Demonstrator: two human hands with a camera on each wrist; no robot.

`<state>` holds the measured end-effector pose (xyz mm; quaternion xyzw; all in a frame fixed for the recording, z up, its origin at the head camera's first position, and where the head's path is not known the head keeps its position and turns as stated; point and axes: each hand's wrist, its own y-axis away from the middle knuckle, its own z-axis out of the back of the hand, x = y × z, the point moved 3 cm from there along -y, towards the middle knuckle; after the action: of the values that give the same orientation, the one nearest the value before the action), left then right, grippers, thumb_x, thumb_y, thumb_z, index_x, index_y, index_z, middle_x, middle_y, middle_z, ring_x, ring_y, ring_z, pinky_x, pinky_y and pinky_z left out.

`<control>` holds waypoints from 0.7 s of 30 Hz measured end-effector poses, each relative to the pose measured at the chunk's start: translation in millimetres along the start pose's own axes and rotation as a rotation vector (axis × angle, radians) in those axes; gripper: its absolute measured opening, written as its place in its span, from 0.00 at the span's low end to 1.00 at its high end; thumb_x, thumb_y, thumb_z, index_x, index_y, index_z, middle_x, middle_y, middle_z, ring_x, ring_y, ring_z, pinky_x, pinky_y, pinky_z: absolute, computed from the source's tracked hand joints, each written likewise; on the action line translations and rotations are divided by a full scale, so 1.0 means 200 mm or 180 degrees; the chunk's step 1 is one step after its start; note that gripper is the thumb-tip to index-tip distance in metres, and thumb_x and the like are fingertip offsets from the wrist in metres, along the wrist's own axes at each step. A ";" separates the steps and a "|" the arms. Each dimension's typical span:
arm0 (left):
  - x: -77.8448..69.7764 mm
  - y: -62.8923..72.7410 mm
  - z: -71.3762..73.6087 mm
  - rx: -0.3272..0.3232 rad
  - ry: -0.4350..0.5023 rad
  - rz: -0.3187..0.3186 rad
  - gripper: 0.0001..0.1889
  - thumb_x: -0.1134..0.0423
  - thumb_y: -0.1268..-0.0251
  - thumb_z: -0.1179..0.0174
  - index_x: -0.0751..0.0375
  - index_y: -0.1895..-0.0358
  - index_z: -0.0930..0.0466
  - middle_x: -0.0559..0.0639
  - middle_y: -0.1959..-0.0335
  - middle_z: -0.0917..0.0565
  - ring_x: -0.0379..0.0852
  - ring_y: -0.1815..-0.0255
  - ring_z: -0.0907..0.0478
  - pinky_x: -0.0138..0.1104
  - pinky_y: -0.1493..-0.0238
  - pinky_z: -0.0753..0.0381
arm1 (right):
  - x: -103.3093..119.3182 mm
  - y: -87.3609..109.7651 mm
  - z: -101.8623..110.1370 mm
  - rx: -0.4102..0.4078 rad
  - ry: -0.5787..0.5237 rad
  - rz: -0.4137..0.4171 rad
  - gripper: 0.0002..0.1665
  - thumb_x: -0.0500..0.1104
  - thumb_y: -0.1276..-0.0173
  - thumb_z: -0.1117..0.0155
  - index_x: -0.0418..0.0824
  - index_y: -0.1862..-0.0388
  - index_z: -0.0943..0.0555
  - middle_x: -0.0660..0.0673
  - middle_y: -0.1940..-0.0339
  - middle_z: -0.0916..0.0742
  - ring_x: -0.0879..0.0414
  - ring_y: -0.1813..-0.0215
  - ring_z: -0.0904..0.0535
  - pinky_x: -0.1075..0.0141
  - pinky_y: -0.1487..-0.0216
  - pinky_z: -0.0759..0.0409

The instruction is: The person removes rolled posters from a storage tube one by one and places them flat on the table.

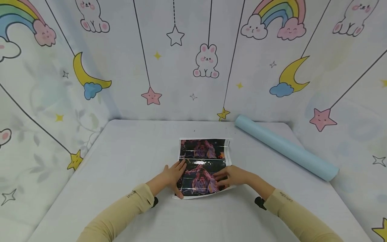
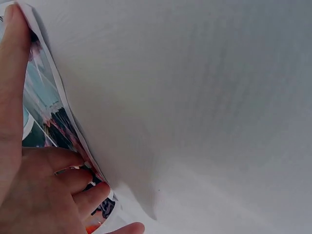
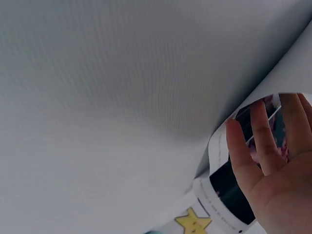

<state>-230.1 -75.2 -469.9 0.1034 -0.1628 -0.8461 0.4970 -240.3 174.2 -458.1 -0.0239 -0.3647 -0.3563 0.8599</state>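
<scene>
A glossy printed sheet (image 1: 205, 163) with white margins lies on the white table (image 1: 145, 141), showing two similar dark pictures of pink and purple figures, one above the other. My left hand (image 1: 173, 175) rests spread on its left side, with the thumb near the bottom left corner. On the right side, the fingers of my right hand (image 1: 236, 175) touch the print, spread and fairly straight. The sheet's edge (image 3: 218, 146) bends up around those fingers in the right wrist view. The left wrist view shows the left fingers (image 2: 90, 197) along the sheet's margin.
A pale blue roll (image 1: 287, 148) lies slantwise at the table's right side, its near end by the right edge. Patterned fabric walls (image 1: 181, 74) with rainbows, moons and stars enclose the back and both sides.
</scene>
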 end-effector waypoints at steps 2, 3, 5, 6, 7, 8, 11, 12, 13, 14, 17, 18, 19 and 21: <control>0.00 0.00 0.00 0.0023 0.0000 0.0010 0.67 0.30 0.75 0.32 0.61 0.28 0.54 0.53 0.27 0.57 0.51 0.28 0.56 0.58 0.40 0.43 | -0.02 -0.02 0.04 -0.0021 0.0022 -0.0063 0.28 0.48 0.35 0.41 0.32 0.42 0.27 0.43 0.51 0.17 0.52 0.48 0.21 0.58 0.49 0.26; 0.00 0.00 0.00 0.0038 -0.0001 0.0017 0.67 0.30 0.75 0.32 0.61 0.28 0.55 0.54 0.27 0.57 0.51 0.28 0.56 0.58 0.40 0.43 | -0.03 -0.04 0.06 -0.0048 0.0023 -0.0103 0.28 0.48 0.35 0.41 0.31 0.42 0.27 0.42 0.51 0.17 0.50 0.47 0.23 0.55 0.47 0.27; -0.01 0.00 0.00 0.0061 -0.0013 0.0036 0.67 0.31 0.74 0.32 0.60 0.28 0.55 0.54 0.27 0.58 0.51 0.28 0.58 0.59 0.40 0.44 | -0.05 -0.07 0.11 -0.0131 0.0058 -0.0179 0.30 0.49 0.35 0.41 0.29 0.41 0.29 0.41 0.50 0.18 0.46 0.44 0.25 0.52 0.45 0.30; -0.01 0.00 0.00 0.0072 -0.0035 0.0042 0.67 0.30 0.74 0.33 0.60 0.28 0.56 0.53 0.27 0.58 0.51 0.28 0.58 0.59 0.40 0.44 | -0.07 -0.08 0.13 -0.0181 0.0085 -0.0241 0.31 0.49 0.35 0.41 0.29 0.41 0.29 0.40 0.49 0.18 0.45 0.43 0.26 0.51 0.45 0.30; -0.01 0.00 0.00 0.0084 -0.0055 0.0050 0.67 0.30 0.74 0.33 0.60 0.28 0.56 0.53 0.26 0.59 0.51 0.28 0.59 0.59 0.40 0.45 | -0.08 -0.10 0.15 -0.0236 0.0094 -0.0299 0.31 0.49 0.35 0.41 0.29 0.40 0.30 0.40 0.49 0.18 0.43 0.43 0.27 0.50 0.44 0.31; -0.01 0.00 0.00 0.0094 -0.0062 0.0055 0.67 0.30 0.74 0.33 0.60 0.28 0.56 0.53 0.26 0.59 0.51 0.27 0.60 0.59 0.40 0.45 | -0.10 -0.13 0.17 -0.0296 0.0094 -0.0383 0.32 0.50 0.36 0.40 0.29 0.40 0.30 0.40 0.48 0.19 0.43 0.42 0.28 0.51 0.44 0.31; -0.01 0.01 0.01 0.0090 -0.0132 0.0048 0.67 0.29 0.74 0.34 0.59 0.28 0.56 0.53 0.26 0.58 0.51 0.28 0.59 0.59 0.40 0.45 | -0.15 -0.18 0.22 -0.0507 0.0171 -0.0570 0.33 0.50 0.37 0.39 0.29 0.40 0.30 0.38 0.47 0.20 0.42 0.43 0.27 0.51 0.46 0.30; -0.01 0.01 0.01 0.0088 -0.0152 0.0044 0.67 0.29 0.74 0.34 0.59 0.28 0.56 0.52 0.26 0.58 0.51 0.28 0.59 0.59 0.40 0.45 | -0.17 -0.20 0.24 -0.0555 0.0188 -0.0626 0.33 0.49 0.38 0.38 0.28 0.40 0.30 0.37 0.47 0.20 0.42 0.44 0.26 0.51 0.46 0.29; -0.02 0.01 0.01 0.0087 -0.0167 0.0043 0.67 0.29 0.74 0.34 0.59 0.28 0.56 0.52 0.26 0.57 0.51 0.28 0.58 0.59 0.40 0.45 | -0.18 -0.21 0.25 -0.0602 0.0186 -0.0678 0.34 0.49 0.38 0.38 0.28 0.40 0.31 0.36 0.46 0.21 0.42 0.44 0.26 0.51 0.47 0.29; -0.02 0.01 0.01 0.0095 -0.0199 0.0044 0.67 0.28 0.75 0.34 0.59 0.28 0.56 0.52 0.26 0.57 0.51 0.28 0.58 0.59 0.40 0.45 | -0.20 -0.23 0.26 -0.0644 0.0211 -0.0725 0.35 0.49 0.38 0.37 0.28 0.39 0.32 0.35 0.46 0.21 0.42 0.44 0.26 0.51 0.47 0.29; -0.03 0.02 0.01 0.0119 -0.0275 0.0073 0.67 0.28 0.75 0.35 0.58 0.28 0.56 0.51 0.26 0.57 0.51 0.28 0.58 0.59 0.40 0.45 | -0.22 -0.26 0.30 -0.0723 0.0299 -0.0820 0.39 0.47 0.40 0.36 0.26 0.37 0.36 0.32 0.43 0.24 0.40 0.43 0.28 0.49 0.45 0.31; -0.03 0.02 0.01 0.0131 -0.0293 0.0088 0.68 0.28 0.75 0.35 0.58 0.28 0.56 0.51 0.26 0.57 0.50 0.28 0.58 0.59 0.40 0.45 | -0.23 -0.28 0.30 -0.0728 0.0318 -0.0897 0.41 0.48 0.41 0.35 0.27 0.36 0.37 0.32 0.42 0.25 0.39 0.42 0.29 0.49 0.44 0.32; -0.03 0.02 0.01 0.0142 -0.0302 0.0102 0.68 0.27 0.75 0.35 0.58 0.28 0.56 0.51 0.26 0.57 0.50 0.28 0.58 0.59 0.40 0.45 | -0.23 -0.29 0.31 -0.0737 0.0398 -0.0981 0.43 0.49 0.42 0.33 0.28 0.35 0.38 0.32 0.40 0.27 0.39 0.40 0.31 0.47 0.44 0.33; -0.03 0.03 0.00 0.0161 -0.0314 0.0129 0.68 0.27 0.76 0.35 0.58 0.28 0.56 0.51 0.26 0.57 0.50 0.28 0.58 0.59 0.40 0.45 | -0.25 -0.32 0.31 -0.0715 0.0586 -0.1193 0.47 0.52 0.45 0.31 0.32 0.33 0.39 0.31 0.38 0.30 0.37 0.37 0.35 0.44 0.42 0.37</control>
<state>-223.3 -73.1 -468.1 0.0708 -0.2105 -0.8355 0.5026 -341.4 175.0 -458.6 -0.0187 -0.2409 -0.5488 0.8003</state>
